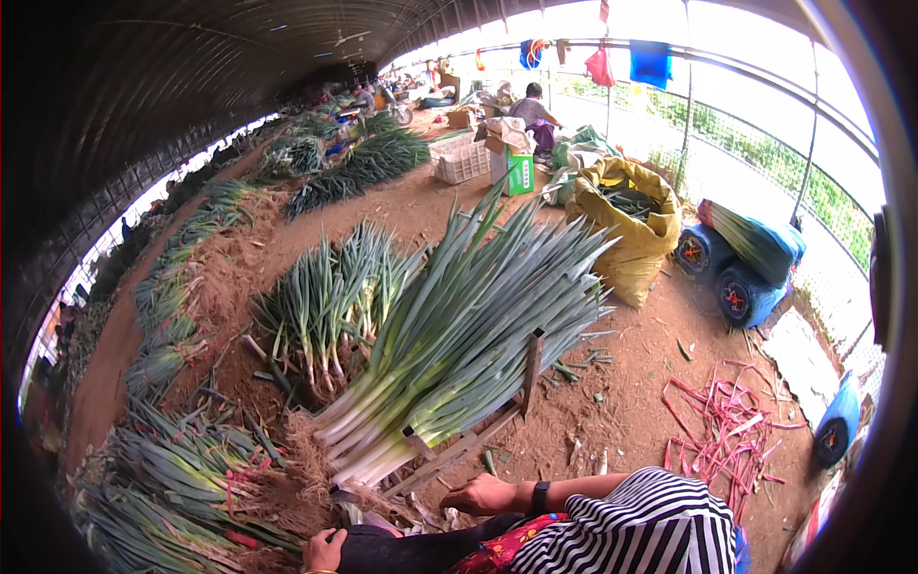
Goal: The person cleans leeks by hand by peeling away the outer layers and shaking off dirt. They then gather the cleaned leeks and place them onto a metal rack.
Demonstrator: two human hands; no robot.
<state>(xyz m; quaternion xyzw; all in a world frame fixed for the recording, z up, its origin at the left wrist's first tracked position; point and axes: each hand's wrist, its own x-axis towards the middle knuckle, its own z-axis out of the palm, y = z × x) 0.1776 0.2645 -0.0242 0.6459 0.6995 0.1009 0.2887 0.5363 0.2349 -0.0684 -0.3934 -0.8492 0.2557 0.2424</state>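
Note:
My right hand [481,495] rests low over my dark-trousered leg, its fingers curled down and nothing visible in them. A dark band circles that wrist. At the lower edge my left hand [325,552] lies against the dark trousers near the knee, fingers loosely bent and slightly apart, with no object seen in it. In front of both hands a large pile of green onions [459,325] leans on a low metal rack [469,445], white stems toward me and leaves pointing away. Neither hand touches the pile. Brown roots [311,459] hang at its left end.
Tied green onion bundles [182,488] lie at the left; another clump [330,301] stands behind the pile. Pink straps [722,430] are tangled on the dirt at right. Beyond are a yellow sack [631,239], blue wrapped rolls [741,268], a crate [461,161] and a seated person [535,115].

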